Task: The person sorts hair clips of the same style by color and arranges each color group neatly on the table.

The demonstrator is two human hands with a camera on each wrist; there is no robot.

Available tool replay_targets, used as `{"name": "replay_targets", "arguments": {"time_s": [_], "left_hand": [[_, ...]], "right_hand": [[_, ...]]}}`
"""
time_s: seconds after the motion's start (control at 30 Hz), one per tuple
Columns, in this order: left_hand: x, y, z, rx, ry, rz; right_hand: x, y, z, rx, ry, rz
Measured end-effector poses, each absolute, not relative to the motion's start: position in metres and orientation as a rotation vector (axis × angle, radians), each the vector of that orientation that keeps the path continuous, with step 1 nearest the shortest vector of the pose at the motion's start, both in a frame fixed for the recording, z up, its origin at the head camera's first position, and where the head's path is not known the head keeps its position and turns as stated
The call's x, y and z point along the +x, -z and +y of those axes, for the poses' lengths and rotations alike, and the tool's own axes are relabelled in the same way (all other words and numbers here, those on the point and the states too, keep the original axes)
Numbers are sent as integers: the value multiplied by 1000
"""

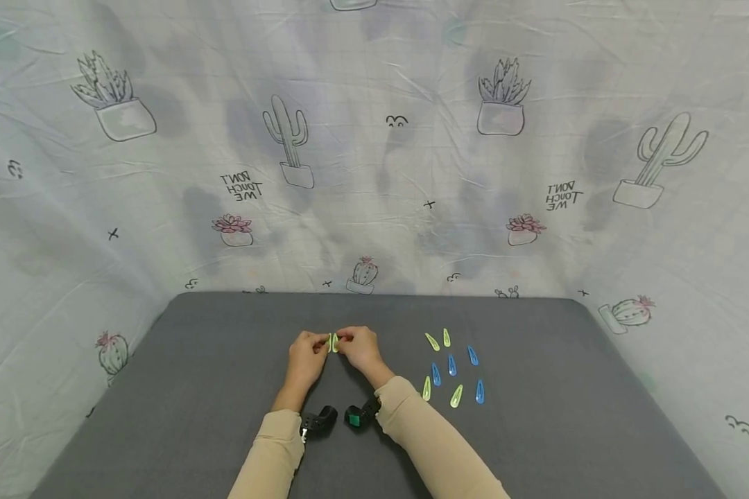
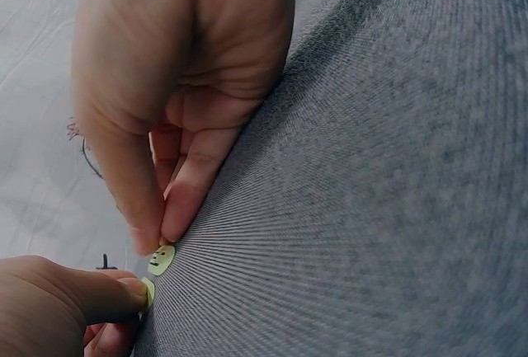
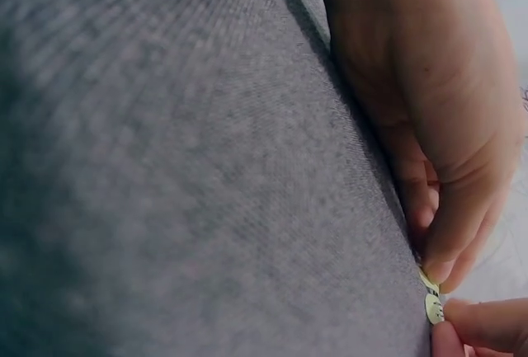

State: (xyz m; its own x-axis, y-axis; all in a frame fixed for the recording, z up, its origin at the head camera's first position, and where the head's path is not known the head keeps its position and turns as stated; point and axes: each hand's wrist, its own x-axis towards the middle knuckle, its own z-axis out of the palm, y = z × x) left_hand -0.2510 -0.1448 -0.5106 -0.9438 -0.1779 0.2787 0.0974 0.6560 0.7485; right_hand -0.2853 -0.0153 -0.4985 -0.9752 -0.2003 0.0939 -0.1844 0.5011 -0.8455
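Note:
In the head view, my left hand [image 1: 306, 359] and right hand [image 1: 358, 348] meet over the grey table, fingertips nearly together. Between finger and thumb, the left hand pinches a yellow-green snap hair clip [image 1: 330, 343]. A matching yellow-green snap hair clip [image 1: 335, 342] is pinched in the right hand, upright beside the first. Seen from the left wrist, the right hand's clip [image 2: 162, 259] shows small dark marks at its rounded end, close to the tabletop. Fingers cover much of both clips.
To the right lie several loose snap clips, some yellow-green [image 1: 456, 396], some blue [image 1: 480, 391]. The dark grey table [image 1: 225, 388] ends at a patterned white curtain [image 1: 374, 173] behind and at both sides. Black wrist cameras [image 1: 320, 420] sit on the inner forearms.

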Motion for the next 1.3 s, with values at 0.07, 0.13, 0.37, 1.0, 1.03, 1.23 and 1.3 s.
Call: {"name": "replay_targets", "arguments": {"time_s": [0.07,0.13,0.37,1.0,1.03,1.23,1.3], "left_hand": [[-251,510,-145,64,1180,-2545],[-250,510,-146,62,1181,-2542],[-250,511,-145,42,1179,-2527],[-250,514,-146,35,1158,-2501],[-250,514,-146,36,1156,-2500],[-250,513,-145,35,1149,-2497],[-250,513,-145,31,1155,-2498]], "right_hand": [[-284,499,-14,-355,1535,2704],[-283,500,-13,-358,1562,2689],[-281,507,-8,-400,1666,2687],[-264,496,16,-576,1800,2415],[-262,494,20,-593,1794,2419],[-253,485,42,-661,1784,2428],[-250,484,50,-663,1789,2433]]}}
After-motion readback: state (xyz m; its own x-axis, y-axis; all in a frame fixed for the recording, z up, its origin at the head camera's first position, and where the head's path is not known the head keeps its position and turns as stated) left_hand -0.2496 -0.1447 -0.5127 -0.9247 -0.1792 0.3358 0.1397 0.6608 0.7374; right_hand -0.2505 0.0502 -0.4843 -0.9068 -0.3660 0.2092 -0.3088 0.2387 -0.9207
